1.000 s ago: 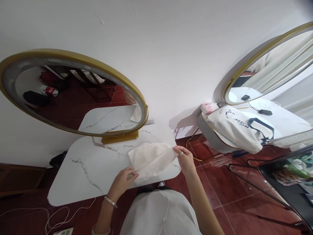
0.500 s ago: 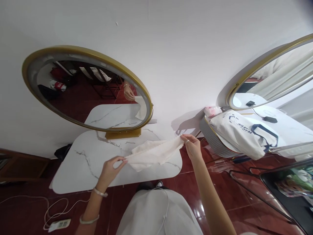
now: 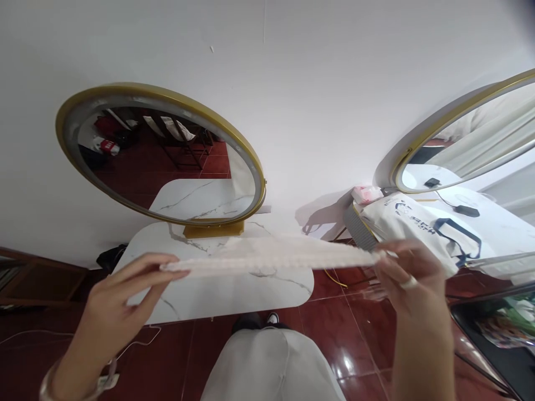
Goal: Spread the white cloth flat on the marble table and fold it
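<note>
A thin whitish cloth [image 3: 271, 260] is stretched nearly level between my two hands, above a white marbled table [image 3: 234, 295]. My left hand [image 3: 125, 295] pinches its left end between thumb and fingers. The right end is pinched in my right hand [image 3: 412, 275], which is blurred and wears a ring. Seen almost edge-on, the cloth hides part of the tabletop behind it.
A round gold-framed mirror [image 3: 175, 103] stands on the table by the wall. To the right are a second mirror [image 3: 412, 147], a white printed bag [image 3: 412, 223], a pink tissue pack [image 3: 366, 194] and a black tray-like surface [image 3: 493, 345]. A white cable lies lower left.
Both hands have come up closer to the camera and moved apart. The cloth, earlier slack and drooping over the table, is now pulled out wide and nearly straight.
</note>
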Motion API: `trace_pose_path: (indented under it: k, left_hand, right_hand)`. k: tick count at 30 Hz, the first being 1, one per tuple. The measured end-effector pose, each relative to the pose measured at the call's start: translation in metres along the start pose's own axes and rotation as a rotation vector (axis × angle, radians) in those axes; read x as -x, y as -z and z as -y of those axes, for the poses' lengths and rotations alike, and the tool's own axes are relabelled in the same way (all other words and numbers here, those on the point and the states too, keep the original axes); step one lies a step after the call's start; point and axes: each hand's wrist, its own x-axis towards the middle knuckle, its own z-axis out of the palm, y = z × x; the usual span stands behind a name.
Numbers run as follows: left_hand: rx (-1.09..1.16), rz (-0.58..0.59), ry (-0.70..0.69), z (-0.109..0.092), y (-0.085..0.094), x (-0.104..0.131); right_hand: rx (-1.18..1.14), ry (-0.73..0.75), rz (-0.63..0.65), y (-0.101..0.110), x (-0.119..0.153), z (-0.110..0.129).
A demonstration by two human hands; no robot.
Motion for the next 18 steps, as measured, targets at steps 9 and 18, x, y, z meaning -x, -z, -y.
trace_pose_path:
  k: [9,18]
  left_hand:
    - [0.252,0.316,0.224,0.008,-0.022,0.029]
    - [0.232,0.382,0.505,0.118,-0.207,-0.008]
  right_hand:
    - [0.102,-0.277,0.012,0.034,0.025,-0.019]
    - [0.235,-0.492,-0.010,-0.019,-0.086,-0.228]
